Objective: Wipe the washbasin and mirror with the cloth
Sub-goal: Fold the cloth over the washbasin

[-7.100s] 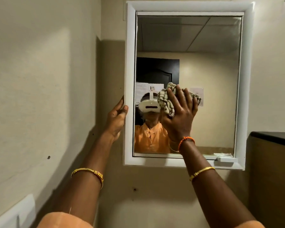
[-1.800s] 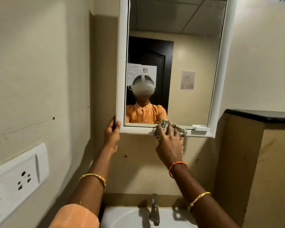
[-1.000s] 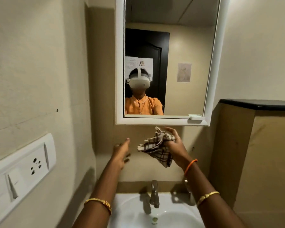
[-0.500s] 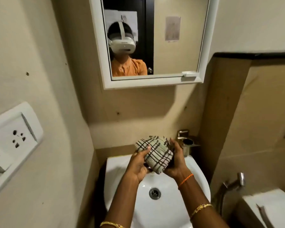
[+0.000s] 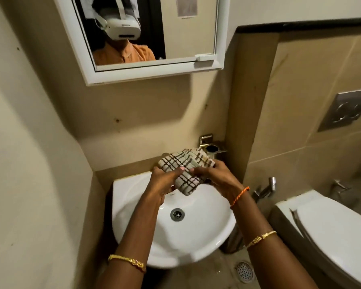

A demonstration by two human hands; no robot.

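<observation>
Above the white washbasin [image 5: 198, 236], the left hand [image 5: 165, 182] and right hand [image 5: 215, 178] both grip a bunched checked cloth [image 5: 186, 170], below the wall mirror [image 5: 188, 38].

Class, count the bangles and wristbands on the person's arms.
3: gold bangle on left forearm; orange thread band at right wrist; gold bangle on right forearm. Others may be out of view.
</observation>
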